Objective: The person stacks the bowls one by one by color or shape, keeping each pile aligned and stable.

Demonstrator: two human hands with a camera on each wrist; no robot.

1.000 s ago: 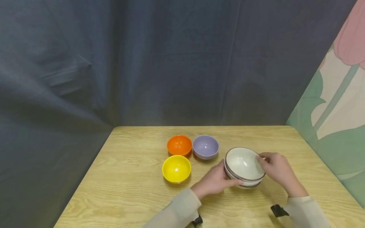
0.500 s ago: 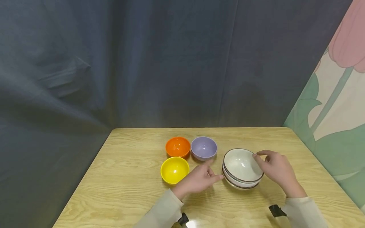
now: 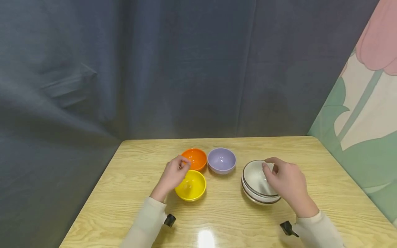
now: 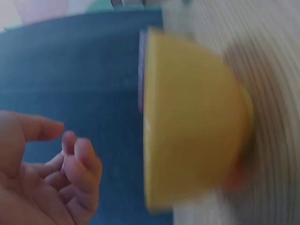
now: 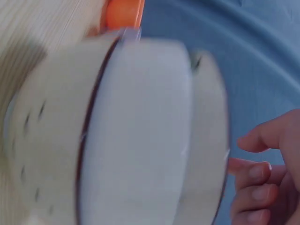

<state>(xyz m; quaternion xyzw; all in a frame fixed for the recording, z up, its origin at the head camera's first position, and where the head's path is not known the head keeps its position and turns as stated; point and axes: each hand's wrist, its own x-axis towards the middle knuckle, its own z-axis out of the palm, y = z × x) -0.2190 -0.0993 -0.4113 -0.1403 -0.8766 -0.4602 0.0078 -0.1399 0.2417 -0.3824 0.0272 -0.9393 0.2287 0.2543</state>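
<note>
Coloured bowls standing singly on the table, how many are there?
3: the yellow bowl in front, the orange bowl just beyond it, both partly behind the left hand, and the purple bowl right of the orange one. None seems hidden.

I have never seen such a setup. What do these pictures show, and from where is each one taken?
There is no machine, only a bare-handed person. The wide view comes from a camera on the person's head, looking forward and down; the blurry close views come from a camera on each wrist.

On the wood-grain table stand an orange bowl, a purple bowl, a yellow bowl and, to the person's right, a stack of pale bowls. The left hand is near the yellow bowl and the right hand near the stack; neither grips anything.
</note>
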